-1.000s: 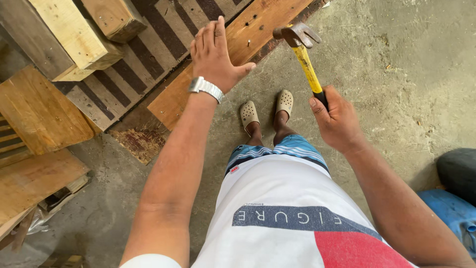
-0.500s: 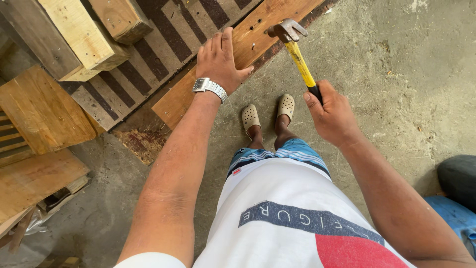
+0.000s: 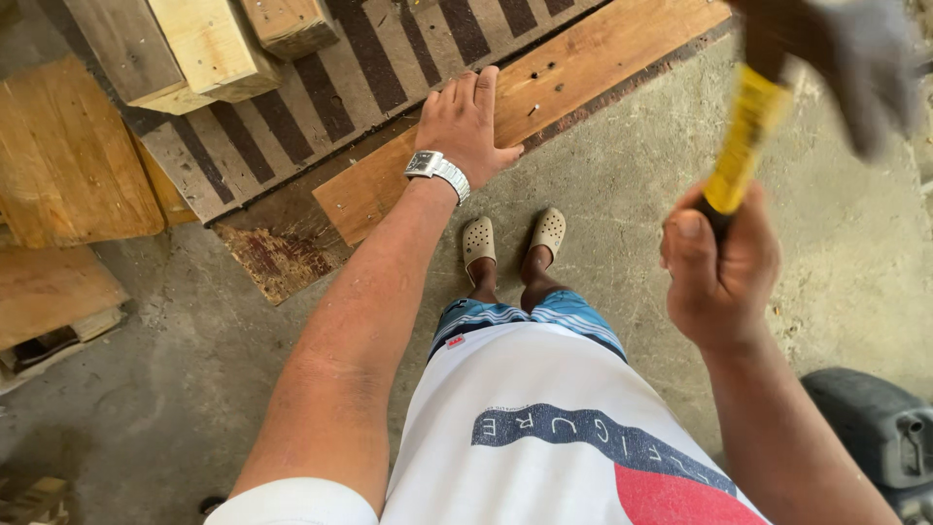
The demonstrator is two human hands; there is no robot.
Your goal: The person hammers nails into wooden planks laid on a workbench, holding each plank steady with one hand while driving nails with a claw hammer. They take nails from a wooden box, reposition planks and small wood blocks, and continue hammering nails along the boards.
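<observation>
Hammer (image 3: pixel 777 78) now raised and blurred at the upper right of the frame — no longer on the plank (image 3: pixel 544 107), right hand (image 3: pixel 721 267) lifted closer, left hand (image 3: pixel 468 122) pressed flat on the board.

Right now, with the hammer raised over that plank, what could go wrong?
The left hand lies flat on the long orange-brown wooden plank, close to a small nail; a stray blow could hit its fingers. The yellow-handled hammer in the right hand is motion-blurred, so its aim is uncertain. The feet wear only perforated beige clogs, which give little protection.
</observation>
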